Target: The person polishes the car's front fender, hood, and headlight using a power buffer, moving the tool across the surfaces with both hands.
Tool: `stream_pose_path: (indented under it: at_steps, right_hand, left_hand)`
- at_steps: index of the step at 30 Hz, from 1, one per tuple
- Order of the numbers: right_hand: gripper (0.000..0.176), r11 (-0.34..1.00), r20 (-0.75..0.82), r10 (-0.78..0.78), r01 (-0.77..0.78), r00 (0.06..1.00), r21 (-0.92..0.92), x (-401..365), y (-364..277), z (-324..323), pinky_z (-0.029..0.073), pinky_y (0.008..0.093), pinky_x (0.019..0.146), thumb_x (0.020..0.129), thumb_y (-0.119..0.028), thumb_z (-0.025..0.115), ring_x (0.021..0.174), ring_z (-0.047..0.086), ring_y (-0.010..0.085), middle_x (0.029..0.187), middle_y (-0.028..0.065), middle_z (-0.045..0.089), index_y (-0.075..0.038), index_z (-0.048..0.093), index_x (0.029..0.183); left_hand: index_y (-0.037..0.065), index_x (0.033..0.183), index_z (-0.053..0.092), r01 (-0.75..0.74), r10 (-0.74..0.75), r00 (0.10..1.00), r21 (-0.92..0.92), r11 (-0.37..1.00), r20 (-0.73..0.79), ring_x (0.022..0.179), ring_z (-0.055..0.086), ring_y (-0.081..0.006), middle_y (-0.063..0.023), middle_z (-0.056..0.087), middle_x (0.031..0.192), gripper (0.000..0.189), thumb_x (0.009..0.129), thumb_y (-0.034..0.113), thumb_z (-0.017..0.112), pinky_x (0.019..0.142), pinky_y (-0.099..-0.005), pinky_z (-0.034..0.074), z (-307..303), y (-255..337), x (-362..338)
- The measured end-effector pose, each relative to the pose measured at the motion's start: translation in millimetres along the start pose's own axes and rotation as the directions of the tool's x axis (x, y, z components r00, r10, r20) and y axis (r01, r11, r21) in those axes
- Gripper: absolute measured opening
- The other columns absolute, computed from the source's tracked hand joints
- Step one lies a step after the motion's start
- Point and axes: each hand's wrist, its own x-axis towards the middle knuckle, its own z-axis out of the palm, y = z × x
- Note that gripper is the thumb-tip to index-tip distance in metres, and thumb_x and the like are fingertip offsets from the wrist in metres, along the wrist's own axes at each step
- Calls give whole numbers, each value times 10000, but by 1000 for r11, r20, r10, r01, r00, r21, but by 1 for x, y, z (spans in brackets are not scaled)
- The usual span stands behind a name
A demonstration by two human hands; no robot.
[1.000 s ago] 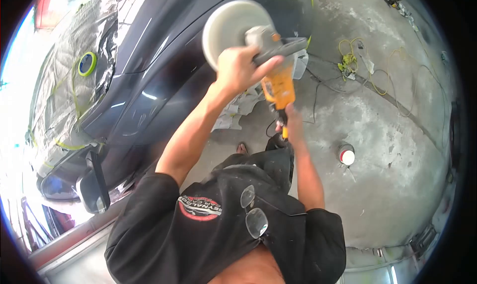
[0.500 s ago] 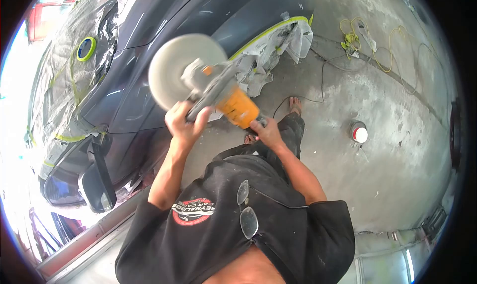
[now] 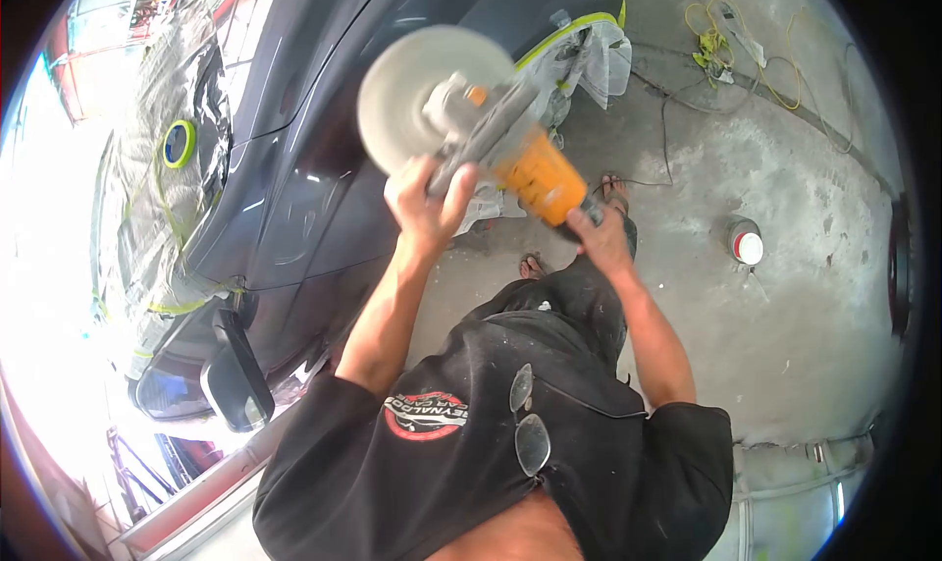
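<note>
A polisher [image 3: 543, 180] with an orange body and a large pale round pad [image 3: 422, 95] is in both my hands. The pad's surface looks blurred, and it covers part of the dark grey car panel [image 3: 324, 183]. My left hand [image 3: 424, 203] is closed around the dark front handle close to the pad. Farther back, my right hand [image 3: 603, 242] grips the narrow rear end of the body. Whether the pad's far side touches the paint is hidden.
Plastic sheeting [image 3: 162, 139] and a roll of green tape [image 3: 179, 144] lie on the car at left. Its side mirror [image 3: 235, 370] sticks out nearby. A red and white container [image 3: 748, 247] stands on the concrete floor. A yellow cord [image 3: 775, 85] and dark cable trail at upper right.
The polisher has shifted up and right over the panel, toward the taped wheel-arch edge, both hands moving with it. The whole view has also slid somewhat to the right.
</note>
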Motion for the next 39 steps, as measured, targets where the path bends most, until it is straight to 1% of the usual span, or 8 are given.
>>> stream_pose_path:
  at_steps: [4,7,12,16,22,29,35,39]
  right_hand:
    - [694,997,-144,-21,33,989,77,37,-46,-43,440,253,457,805,-665,706,493,541,99,612,14,560,26,651,831]
    - [721,999,-163,20,-15,986,33,36,-60,-64,439,248,439,794,-702,695,487,539,100,605,12,550,17,642,809]
    - [707,993,-114,20,-33,993,-114,-9,-62,-56,417,257,444,786,-700,706,503,531,87,612,-6,546,2,680,856]
    - [782,963,-8,19,-21,1000,-268,-49,-51,-14,516,364,737,754,-746,690,762,689,259,741,135,690,17,725,923]
    - [924,886,56,118,-80,991,-457,-73,-31,17,531,402,748,714,-824,647,800,709,336,744,196,685,81,686,898]
    - [760,995,-41,83,-85,996,-45,-33,-24,-13,443,262,458,778,-727,695,501,552,100,661,26,590,31,667,836]
    - [743,993,-202,89,-71,975,94,28,-80,-79,441,266,418,788,-728,678,477,543,115,595,33,559,15,654,765]
    - [745,976,-231,145,-101,962,192,76,-91,-117,421,288,399,787,-765,638,422,523,138,560,42,553,-26,621,694]
  left_hand:
    - [-1,626,484,-23,21,1000,-172,985,-17,548,342,-78,-49,350,527,537,878,384,761,454,-296,321,55,27,91]
    - [-17,667,566,114,-108,993,-305,946,35,573,365,-65,-3,401,540,499,900,387,741,467,-288,333,71,35,107]
    - [3,641,551,81,-116,988,-287,954,-106,490,379,-95,-50,407,504,414,885,271,749,443,-292,343,49,11,40]
    - [11,673,520,143,-180,963,-184,972,-202,523,369,-77,1,398,543,346,903,197,701,466,-279,316,-12,5,-31]
    - [17,680,521,265,-289,950,-184,946,-118,550,359,-58,42,397,565,456,960,356,640,483,-262,271,-59,-14,-89]
    - [-7,665,518,109,-111,994,-140,984,-6,532,344,-83,-20,375,531,456,925,314,710,456,-296,296,-2,18,13]
    - [-22,736,675,132,-110,989,-254,958,96,547,419,-45,-6,519,537,409,904,346,738,463,-268,346,88,37,128]
    - [-14,789,718,70,-24,974,-194,978,227,534,546,-123,-90,596,556,530,881,508,712,527,-317,461,146,53,207]
